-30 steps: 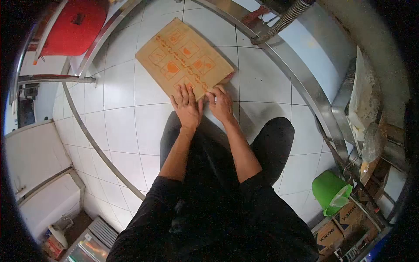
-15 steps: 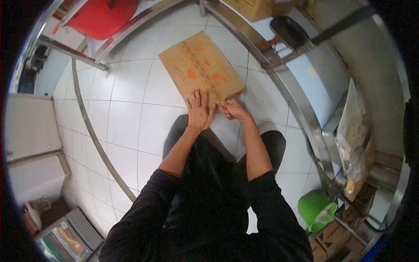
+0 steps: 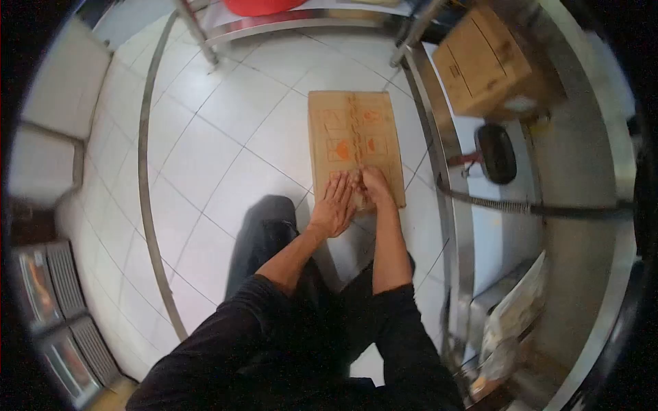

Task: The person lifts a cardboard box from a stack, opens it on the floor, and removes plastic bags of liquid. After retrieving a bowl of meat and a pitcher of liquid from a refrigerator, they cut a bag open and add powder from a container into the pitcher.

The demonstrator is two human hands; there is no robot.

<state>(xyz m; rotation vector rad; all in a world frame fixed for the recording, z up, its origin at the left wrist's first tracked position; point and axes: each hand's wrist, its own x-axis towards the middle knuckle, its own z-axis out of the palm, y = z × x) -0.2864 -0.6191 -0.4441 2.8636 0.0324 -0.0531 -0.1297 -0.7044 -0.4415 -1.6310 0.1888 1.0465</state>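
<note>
A flat cardboard box [image 3: 327, 140] with orange printed pictures lies on the tiled floor in front of my knees. A wrinkled strip of tape [image 3: 355, 127] runs along the middle of its top. My left hand [image 3: 333, 209] rests flat on the near left part of the box, fingers stretched out. Just beside it, my right hand [image 3: 375, 186] is closed, its fingers pinched at the tape line. Whatever those fingertips grip is too small and blurred to make out.
A metal-legged shelf with a red object [image 3: 264, 5] stands ahead. On the right, a steel bench [image 3: 456, 240] holds a larger carton [image 3: 476, 61] and a black-headed tool [image 3: 495, 154]. A grey hose [image 3: 144, 171] curves along the floor at left.
The view has turned, so the box now appears upright. My right hand has moved from the box's near edge onto the tape line, farther from me. My left hand still presses the box.
</note>
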